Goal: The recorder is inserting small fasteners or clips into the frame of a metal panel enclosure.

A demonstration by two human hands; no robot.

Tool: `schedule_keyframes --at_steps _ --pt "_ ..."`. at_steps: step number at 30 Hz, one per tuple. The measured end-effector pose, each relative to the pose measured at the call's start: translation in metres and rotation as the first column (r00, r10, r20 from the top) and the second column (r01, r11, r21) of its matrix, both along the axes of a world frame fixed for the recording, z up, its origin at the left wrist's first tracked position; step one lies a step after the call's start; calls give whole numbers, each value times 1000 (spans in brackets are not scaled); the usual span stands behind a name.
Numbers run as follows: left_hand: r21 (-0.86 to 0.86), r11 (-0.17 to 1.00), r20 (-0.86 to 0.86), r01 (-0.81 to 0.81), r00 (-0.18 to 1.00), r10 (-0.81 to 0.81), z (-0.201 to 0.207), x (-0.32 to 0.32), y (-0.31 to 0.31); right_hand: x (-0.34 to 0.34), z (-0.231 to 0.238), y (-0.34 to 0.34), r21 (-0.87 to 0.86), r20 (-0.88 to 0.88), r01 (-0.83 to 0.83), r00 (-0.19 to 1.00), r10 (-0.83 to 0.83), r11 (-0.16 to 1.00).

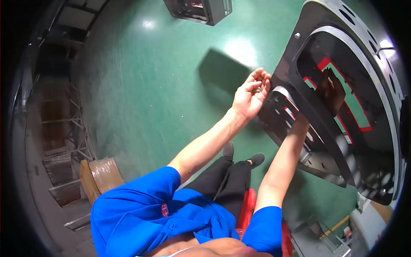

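Observation:
A large dark metal housing (282,64) with a pale slotted rim stands tilted at my right. My left hand (251,95) is at its near left edge, palm turned up and fingers curled in; anything inside them is too small to make out. My right forearm reaches into the housing, and my right hand (333,93) is in shadow there, its fingertips drawn together at a red-edged cutout (357,109). What those fingers hold, if anything, is hidden. More red-edged openings show beside the hand, with green floor visible through them.
Another dark housing with a perforated side (221,10) stands on the green floor (158,85) at the far side. A red seat (247,210) is under me. Left are a wrapped cardboard box (107,173) and metal racking (77,115). Grey equipment (317,235) stands at lower right.

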State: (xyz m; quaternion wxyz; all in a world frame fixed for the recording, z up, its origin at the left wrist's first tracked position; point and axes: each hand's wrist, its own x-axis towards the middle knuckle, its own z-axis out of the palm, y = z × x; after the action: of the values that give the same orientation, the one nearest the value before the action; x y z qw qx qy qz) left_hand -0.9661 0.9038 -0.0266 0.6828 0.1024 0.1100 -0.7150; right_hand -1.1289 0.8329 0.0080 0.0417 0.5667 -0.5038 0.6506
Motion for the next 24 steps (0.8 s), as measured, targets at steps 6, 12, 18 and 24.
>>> schedule_keyframes --at_steps 6,12,18,24 --pt "36 991 236 126 963 -131 23 11 -6 13 9 -8 -43 16 121 993 -120 992" --pt "-64 989 138 136 982 -127 41 15 -25 29 15 -12 -69 37 215 976 -213 974" --pt "-89 969 74 230 972 -224 33 15 -26 28 21 -11 -88 55 291 956 -287 953" --pt "-130 975 44 178 984 -174 22 23 -15 35 33 -21 -183 33 371 928 -371 911"
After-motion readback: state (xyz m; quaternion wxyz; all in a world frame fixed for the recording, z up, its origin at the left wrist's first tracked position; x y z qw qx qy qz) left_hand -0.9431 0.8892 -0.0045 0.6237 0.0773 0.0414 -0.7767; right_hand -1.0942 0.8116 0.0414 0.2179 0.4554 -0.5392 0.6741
